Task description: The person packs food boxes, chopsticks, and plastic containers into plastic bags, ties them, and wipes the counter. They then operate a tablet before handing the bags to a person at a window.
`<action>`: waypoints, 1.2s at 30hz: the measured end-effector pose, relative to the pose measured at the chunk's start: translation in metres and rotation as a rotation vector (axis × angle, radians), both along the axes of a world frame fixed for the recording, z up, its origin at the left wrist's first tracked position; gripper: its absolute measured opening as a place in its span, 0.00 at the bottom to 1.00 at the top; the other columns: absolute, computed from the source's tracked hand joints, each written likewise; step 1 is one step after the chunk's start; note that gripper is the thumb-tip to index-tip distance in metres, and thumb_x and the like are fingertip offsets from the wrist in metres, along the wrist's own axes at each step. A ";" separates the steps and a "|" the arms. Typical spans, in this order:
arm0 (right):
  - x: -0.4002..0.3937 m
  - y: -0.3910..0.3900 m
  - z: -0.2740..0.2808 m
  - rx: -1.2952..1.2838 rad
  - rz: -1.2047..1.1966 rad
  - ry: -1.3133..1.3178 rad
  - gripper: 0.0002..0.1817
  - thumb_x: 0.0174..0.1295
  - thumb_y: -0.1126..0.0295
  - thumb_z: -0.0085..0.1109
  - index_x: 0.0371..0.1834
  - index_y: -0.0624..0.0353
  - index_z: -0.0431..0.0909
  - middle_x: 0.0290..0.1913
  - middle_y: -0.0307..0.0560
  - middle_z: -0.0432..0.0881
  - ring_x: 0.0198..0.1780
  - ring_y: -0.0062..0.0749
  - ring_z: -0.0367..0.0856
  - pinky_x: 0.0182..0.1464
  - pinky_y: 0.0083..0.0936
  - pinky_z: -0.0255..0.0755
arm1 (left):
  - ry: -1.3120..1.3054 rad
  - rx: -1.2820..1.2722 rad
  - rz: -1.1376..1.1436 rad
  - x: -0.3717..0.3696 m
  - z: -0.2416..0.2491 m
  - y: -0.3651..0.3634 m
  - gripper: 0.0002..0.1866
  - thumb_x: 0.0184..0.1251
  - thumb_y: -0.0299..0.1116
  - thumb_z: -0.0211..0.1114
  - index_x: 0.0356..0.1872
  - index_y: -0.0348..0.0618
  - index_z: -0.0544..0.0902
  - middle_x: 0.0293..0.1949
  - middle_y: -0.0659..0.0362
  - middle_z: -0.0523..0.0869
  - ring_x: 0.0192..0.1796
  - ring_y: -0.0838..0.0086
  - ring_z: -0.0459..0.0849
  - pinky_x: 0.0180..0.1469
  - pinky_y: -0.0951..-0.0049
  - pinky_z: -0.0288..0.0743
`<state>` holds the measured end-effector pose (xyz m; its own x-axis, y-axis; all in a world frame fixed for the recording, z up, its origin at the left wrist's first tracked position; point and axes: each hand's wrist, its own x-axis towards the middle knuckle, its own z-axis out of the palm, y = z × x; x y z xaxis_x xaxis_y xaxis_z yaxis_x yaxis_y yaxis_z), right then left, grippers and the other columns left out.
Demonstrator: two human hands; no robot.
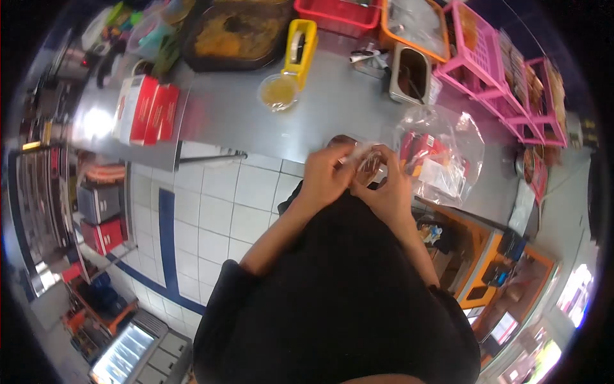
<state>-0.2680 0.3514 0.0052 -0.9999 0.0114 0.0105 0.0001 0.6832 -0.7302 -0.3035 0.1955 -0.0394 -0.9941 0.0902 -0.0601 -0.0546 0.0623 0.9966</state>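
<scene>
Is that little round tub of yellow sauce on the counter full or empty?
Filled: the tub shows yellow contents nearly to its rim. Whether a lid covers it, cannot tell.

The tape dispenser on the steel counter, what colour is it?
Yellow. The tape dispenser shows best in the head view, standing near the top of the counter.

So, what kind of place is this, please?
Probably a food stall or small takeaway kitchen: a steel counter, a big tray of cooked food, and both hands packing a small plastic bag.
</scene>
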 end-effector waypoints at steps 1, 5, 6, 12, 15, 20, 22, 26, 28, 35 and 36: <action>0.004 0.003 -0.013 -0.128 -0.111 -0.017 0.39 0.45 0.62 0.80 0.60 0.59 0.69 0.50 0.55 0.81 0.48 0.42 0.84 0.46 0.32 0.80 | 0.194 -0.131 -0.138 0.001 0.008 0.003 0.15 0.65 0.28 0.64 0.51 0.37 0.83 0.35 0.54 0.86 0.32 0.69 0.84 0.37 0.70 0.78; 0.026 0.020 -0.059 -0.553 -0.330 0.012 0.43 0.45 0.67 0.79 0.64 0.64 0.64 0.57 0.55 0.76 0.52 0.36 0.81 0.41 0.25 0.81 | 0.322 -0.195 -0.435 0.008 0.040 -0.007 0.18 0.65 0.28 0.64 0.56 0.39 0.81 0.42 0.53 0.84 0.38 0.65 0.84 0.41 0.68 0.77; 0.027 0.020 -0.058 -0.552 -0.334 0.016 0.43 0.45 0.67 0.79 0.64 0.64 0.64 0.57 0.55 0.76 0.52 0.36 0.81 0.41 0.25 0.81 | 0.283 -0.102 -0.487 0.008 0.041 -0.008 0.21 0.66 0.29 0.64 0.60 0.39 0.78 0.43 0.54 0.84 0.41 0.65 0.84 0.45 0.67 0.77; 0.015 0.014 -0.044 -0.497 -0.246 0.212 0.45 0.44 0.67 0.80 0.65 0.65 0.61 0.60 0.52 0.71 0.49 0.30 0.80 0.35 0.24 0.79 | -0.639 0.921 0.123 -0.013 -0.049 0.006 0.29 0.74 0.54 0.58 0.63 0.44 0.68 0.47 0.62 0.82 0.44 0.73 0.81 0.47 0.71 0.76; 0.003 0.000 -0.025 -0.497 -0.260 -0.021 0.44 0.43 0.65 0.81 0.63 0.64 0.65 0.56 0.51 0.76 0.40 0.29 0.82 0.34 0.23 0.78 | -0.655 1.105 0.050 -0.020 -0.036 0.030 0.30 0.73 0.61 0.54 0.56 0.43 0.73 0.47 0.57 0.83 0.49 0.67 0.83 0.52 0.65 0.78; -0.012 0.002 -0.027 -0.099 -0.001 0.028 0.41 0.39 0.59 0.83 0.58 0.58 0.73 0.46 0.52 0.82 0.37 0.39 0.84 0.37 0.29 0.80 | -0.749 1.282 -0.055 -0.034 -0.060 0.012 0.35 0.73 0.62 0.51 0.58 0.35 0.75 0.54 0.46 0.82 0.53 0.56 0.83 0.58 0.52 0.78; -0.013 0.000 -0.031 -0.062 0.030 0.056 0.41 0.39 0.60 0.82 0.59 0.57 0.73 0.48 0.52 0.82 0.40 0.41 0.85 0.39 0.32 0.80 | -0.766 1.292 -0.046 -0.030 -0.064 0.008 0.34 0.73 0.62 0.52 0.57 0.37 0.76 0.53 0.47 0.82 0.54 0.58 0.83 0.58 0.54 0.78; -0.020 -0.014 -0.029 0.041 -0.032 0.120 0.40 0.40 0.60 0.80 0.59 0.56 0.73 0.53 0.54 0.80 0.49 0.45 0.84 0.45 0.37 0.81 | -0.678 1.182 -0.042 -0.002 -0.050 0.034 0.30 0.73 0.60 0.52 0.59 0.44 0.77 0.55 0.53 0.83 0.56 0.63 0.83 0.59 0.59 0.77; -0.026 -0.016 -0.031 0.108 0.009 0.140 0.40 0.41 0.57 0.78 0.61 0.54 0.73 0.55 0.53 0.79 0.48 0.47 0.85 0.44 0.38 0.81 | -0.778 1.244 -0.039 -0.001 -0.052 0.030 0.29 0.74 0.60 0.51 0.61 0.47 0.76 0.56 0.58 0.83 0.58 0.67 0.82 0.61 0.62 0.76; -0.054 -0.021 -0.020 0.495 0.254 -0.277 0.42 0.47 0.48 0.73 0.67 0.46 0.69 0.57 0.51 0.78 0.47 0.52 0.85 0.46 0.43 0.80 | -0.591 0.619 0.228 0.002 -0.077 0.002 0.24 0.77 0.53 0.53 0.55 0.42 0.77 0.43 0.55 0.83 0.41 0.74 0.82 0.43 0.71 0.77; -0.056 -0.021 -0.023 0.486 0.243 -0.284 0.42 0.47 0.48 0.73 0.67 0.46 0.69 0.57 0.51 0.78 0.47 0.52 0.85 0.46 0.43 0.80 | -0.313 0.345 0.412 0.001 -0.073 0.001 0.24 0.76 0.51 0.56 0.53 0.39 0.78 0.38 0.54 0.83 0.36 0.75 0.81 0.38 0.73 0.76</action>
